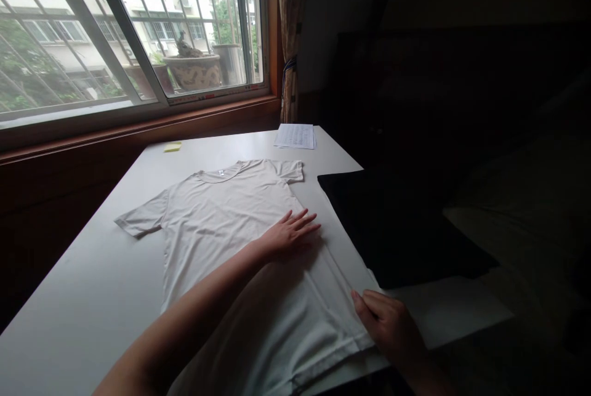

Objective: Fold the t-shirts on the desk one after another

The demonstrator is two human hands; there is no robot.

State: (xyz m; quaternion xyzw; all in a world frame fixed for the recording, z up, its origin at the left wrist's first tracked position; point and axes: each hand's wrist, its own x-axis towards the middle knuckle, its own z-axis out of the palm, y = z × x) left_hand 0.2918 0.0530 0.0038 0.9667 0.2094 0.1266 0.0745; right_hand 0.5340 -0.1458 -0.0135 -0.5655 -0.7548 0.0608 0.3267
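Observation:
A white short-sleeved T-shirt (207, 217) lies spread on a white table (87, 291), neckline toward the window and hem toward me. Soft wrinkles run across its body. My left hand (293, 234) reaches across the shirt and rests near its right side edge, fingers spread. Near the lower right corner of the hem, my right hand (390, 325) is closed, thumb against curled fingers, on the shirt's edge; the gripped fabric itself is mostly hidden.
Black cloth (392, 230) lies along the table's right side. Printed papers (295, 136) and a yellow sticky pad (172, 147) are at the far edge. Beyond are a barred window (184, 26) and a tied curtain (290, 45). The right side is very dark.

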